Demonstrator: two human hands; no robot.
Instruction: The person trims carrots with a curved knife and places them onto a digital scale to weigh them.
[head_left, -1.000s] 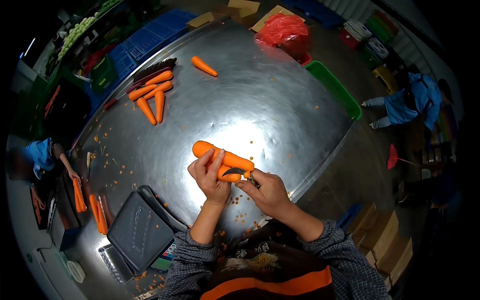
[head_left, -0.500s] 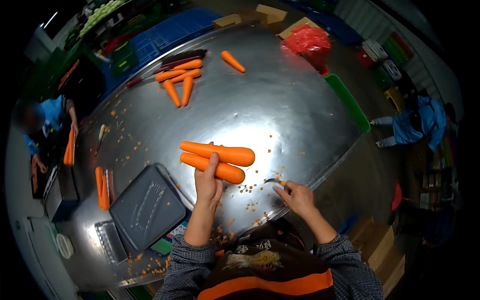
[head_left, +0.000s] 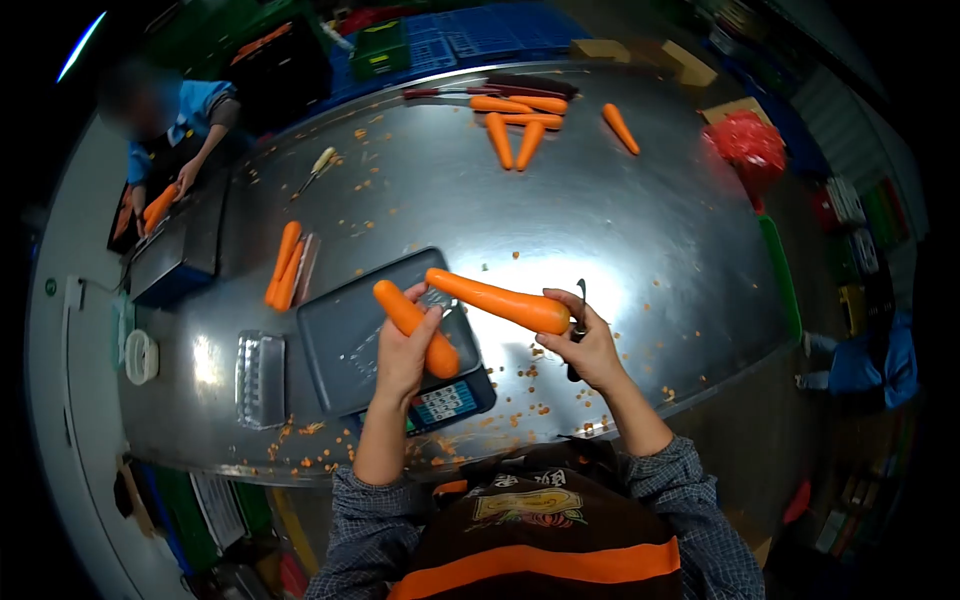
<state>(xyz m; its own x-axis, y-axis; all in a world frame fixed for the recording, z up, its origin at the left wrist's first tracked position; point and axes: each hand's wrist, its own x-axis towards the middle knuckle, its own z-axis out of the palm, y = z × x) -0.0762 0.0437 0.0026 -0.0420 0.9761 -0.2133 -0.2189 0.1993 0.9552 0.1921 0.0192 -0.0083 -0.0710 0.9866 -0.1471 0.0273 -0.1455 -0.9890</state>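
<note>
My left hand (head_left: 400,350) is closed round a carrot (head_left: 400,310), its thick end pointing down toward me. A second, longer carrot (head_left: 500,299) spans between my hands. Its narrow tip is by my left fingers; whether they grip it is unclear. The thick end lies in the closed fingers of my right hand (head_left: 590,350). That hand also holds a small dark tool with a curved end (head_left: 582,292), mostly covered by the fingers. Below my left hand is a grey tray (head_left: 335,375) on a scale with a keypad (head_left: 445,402).
Several carrots (head_left: 515,120) and dark-handled knives lie at the far edge, with one carrot (head_left: 620,129) apart. Left are two carrots (head_left: 285,262), a clear plastic tray (head_left: 262,380) and a knife (head_left: 316,170). A co-worker (head_left: 185,130) handles carrots by a metal box (head_left: 180,262).
My right hand has come up and grasped the thick end of one carrot, keeping the tool. The two carrots have separated, one staying in my left hand. The view has turned left.
</note>
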